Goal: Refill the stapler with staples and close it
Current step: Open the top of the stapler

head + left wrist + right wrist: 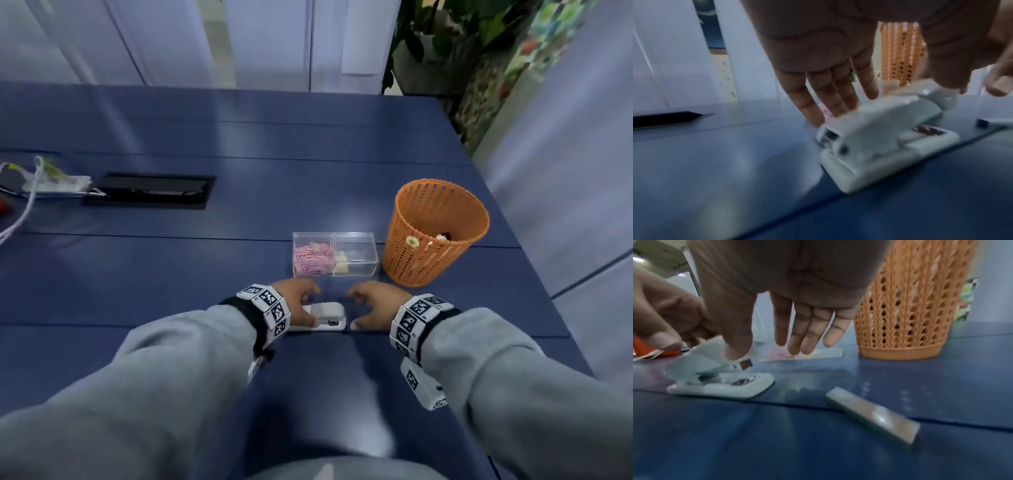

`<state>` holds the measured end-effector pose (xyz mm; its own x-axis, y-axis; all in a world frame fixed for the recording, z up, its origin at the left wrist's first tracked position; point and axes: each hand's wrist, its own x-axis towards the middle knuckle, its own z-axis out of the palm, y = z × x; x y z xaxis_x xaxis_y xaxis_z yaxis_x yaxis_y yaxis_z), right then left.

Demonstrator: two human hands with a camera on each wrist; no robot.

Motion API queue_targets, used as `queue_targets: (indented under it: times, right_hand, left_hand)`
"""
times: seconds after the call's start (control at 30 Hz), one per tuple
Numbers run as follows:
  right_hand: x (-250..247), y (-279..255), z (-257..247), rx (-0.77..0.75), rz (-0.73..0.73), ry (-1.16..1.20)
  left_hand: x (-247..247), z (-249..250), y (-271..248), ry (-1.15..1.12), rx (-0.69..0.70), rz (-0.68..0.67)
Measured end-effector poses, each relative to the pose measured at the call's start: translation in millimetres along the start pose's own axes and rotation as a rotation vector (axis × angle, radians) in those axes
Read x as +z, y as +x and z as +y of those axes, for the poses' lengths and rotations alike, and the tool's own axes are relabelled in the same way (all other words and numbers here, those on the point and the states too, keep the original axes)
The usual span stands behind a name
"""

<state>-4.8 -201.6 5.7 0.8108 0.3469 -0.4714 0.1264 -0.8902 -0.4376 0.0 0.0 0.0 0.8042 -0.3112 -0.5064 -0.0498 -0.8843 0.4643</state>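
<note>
A small white stapler lies on the blue table, its front end pointing right. My left hand holds it, fingers against the far side and thumb on the near side and top; the left wrist view shows the stapler under that hand. The top arm of the stapler stands slightly raised off the base. My right hand hangs just right of the front end with relaxed fingers and holds nothing. A grey strip of staples lies flat on the table below the right palm.
A clear two-compartment box stands just beyond my hands, with pink paper clips in its left half. An orange mesh basket is at the right. A black cable hatch and loose cables sit far left. The table's edge runs along the right.
</note>
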Motion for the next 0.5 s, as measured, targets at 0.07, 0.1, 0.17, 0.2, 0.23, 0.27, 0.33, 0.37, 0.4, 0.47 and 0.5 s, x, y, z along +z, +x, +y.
queue_targets:
  times: [0.07,0.1,0.17,0.2,0.23,0.27,0.33,0.37,0.4,0.47,0.5]
  right_hand:
    - [5.2,10.0,-3.0,0.013,-0.026,-0.012]
    - [8.4,13.8,-5.2,0.013,-0.046,-0.018]
    - [12.6,20.5,-10.3,0.003,-0.067,-0.033]
    - [14.0,22.6,-12.4,0.001,-0.072,-0.045]
    - [15.3,25.5,-12.9,-0.007,-0.074,-0.064]
    - [16.1,26.0,-14.3,-0.012,-0.064,-0.086]
    - [21.2,28.4,-13.5,-0.005,-0.062,-0.094]
    - [23.1,29.6,-12.2,-0.009,-0.060,-0.088]
    - [24.3,29.8,-11.3,-0.014,-0.054,-0.081]
    - [26.6,29.0,-9.5,-0.019,-0.033,-0.059]
    - [28.0,28.4,-8.5,-0.024,-0.021,-0.041]
  left_hand:
    - [5.2,2.8,5.7,0.059,0.005,-0.006]
    - [8.4,4.6,6.8,0.080,0.010,-0.022]
    - [13.0,7.1,11.1,0.099,0.018,-0.052]
    - [13.1,8.5,11.8,0.104,0.026,-0.062]
    - [12.6,9.7,12.8,0.106,0.032,-0.067]
    - [12.0,10.8,13.0,0.116,0.041,-0.061]
    - [11.6,12.6,11.9,0.105,0.036,-0.063]
    - [10.3,13.7,10.6,0.082,0.035,-0.053]
    - [7.9,14.2,8.9,0.055,0.036,-0.029]
    - [-1.0,14.0,2.2,-0.021,0.050,0.038]
    - [-6.9,13.2,-3.3,-0.066,0.056,0.073]
